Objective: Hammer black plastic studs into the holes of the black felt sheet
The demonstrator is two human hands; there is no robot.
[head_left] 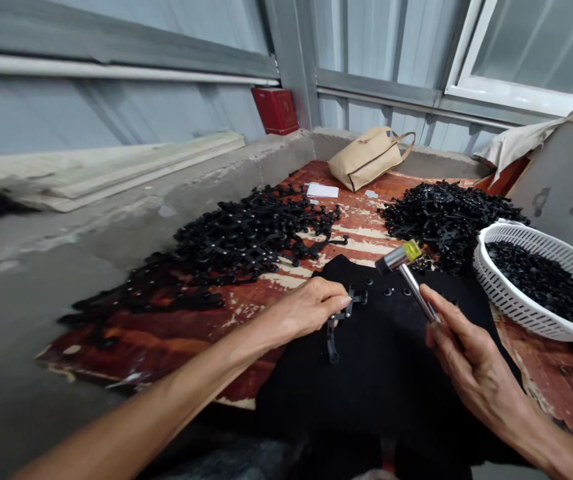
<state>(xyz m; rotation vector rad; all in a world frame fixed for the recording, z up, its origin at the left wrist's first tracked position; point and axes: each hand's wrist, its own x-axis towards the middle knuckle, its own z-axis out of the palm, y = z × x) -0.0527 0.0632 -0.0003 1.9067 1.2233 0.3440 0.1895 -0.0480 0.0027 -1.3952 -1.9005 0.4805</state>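
Note:
My left hand (319,305) pinches a black jointed plastic bracket (332,340) with small metal pins, low over a black cloth (386,373). In my right hand (471,347) is a small mallet (399,257) with a metal handle, a dark face and a yellow face. Its head is raised above the cloth, to the right of the bracket and apart from it. Several small round black parts (387,291) lie on the cloth between the bracket and the mallet. My left fingertips hide part of the bracket.
A heap of black jointed parts (236,233) lies at the left, another pile of black parts (446,213) at the back right. At the right stands a white basket (521,307) of small black pieces. Farther back are a beige bag (366,160), white paper (322,191) and a red box (275,111).

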